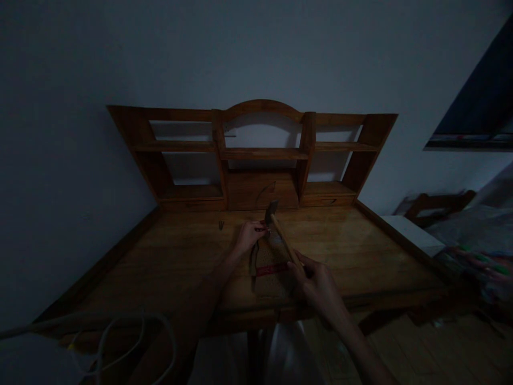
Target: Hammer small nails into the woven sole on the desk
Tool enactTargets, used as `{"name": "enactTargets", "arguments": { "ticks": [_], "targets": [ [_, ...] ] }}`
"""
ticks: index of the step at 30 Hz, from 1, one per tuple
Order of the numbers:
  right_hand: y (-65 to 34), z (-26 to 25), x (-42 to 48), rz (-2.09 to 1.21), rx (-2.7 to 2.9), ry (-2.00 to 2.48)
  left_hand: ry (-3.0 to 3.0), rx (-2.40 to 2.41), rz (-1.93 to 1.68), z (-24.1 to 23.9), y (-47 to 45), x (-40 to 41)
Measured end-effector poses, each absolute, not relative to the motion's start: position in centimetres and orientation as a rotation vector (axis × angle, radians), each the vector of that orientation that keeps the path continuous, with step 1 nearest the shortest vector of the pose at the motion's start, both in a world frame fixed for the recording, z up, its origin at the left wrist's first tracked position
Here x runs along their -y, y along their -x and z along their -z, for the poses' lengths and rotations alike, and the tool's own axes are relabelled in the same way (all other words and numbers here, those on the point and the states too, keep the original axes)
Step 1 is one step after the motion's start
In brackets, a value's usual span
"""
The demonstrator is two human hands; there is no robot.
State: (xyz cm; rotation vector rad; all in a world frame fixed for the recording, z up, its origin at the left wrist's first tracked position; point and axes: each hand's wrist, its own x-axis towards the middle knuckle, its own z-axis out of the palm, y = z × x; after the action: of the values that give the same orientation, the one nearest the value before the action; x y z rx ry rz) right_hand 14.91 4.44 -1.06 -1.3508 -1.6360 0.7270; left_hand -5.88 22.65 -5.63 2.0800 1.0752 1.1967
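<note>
on the middle of the wooden counter [180, 243], gloom swallows much detail: the left hand [251, 235] pinches a small piece [262, 229] too dark to identify, and the near end of the tan, speckled slab [266, 259] beneath fades into shadow. the right hand [316, 278] is wrapped around a hammer [287, 245], covering the lower handle. its pale wooden shaft slants up to a dark, blocky head near the left fingertips; a red band crosses the slab.

Dim room, pale wall [256, 53], wooden desk [360, 256]
</note>
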Motion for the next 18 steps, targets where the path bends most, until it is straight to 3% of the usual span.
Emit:
{"name": "enactTargets", "arguments": {
  "ticks": [18],
  "targets": [
    [-15.5,0.8,-4.4,-0.741,1.605,1.339,-2.08,-1.141,-1.206,6.9,6.0,-23.4]
  ]
}}
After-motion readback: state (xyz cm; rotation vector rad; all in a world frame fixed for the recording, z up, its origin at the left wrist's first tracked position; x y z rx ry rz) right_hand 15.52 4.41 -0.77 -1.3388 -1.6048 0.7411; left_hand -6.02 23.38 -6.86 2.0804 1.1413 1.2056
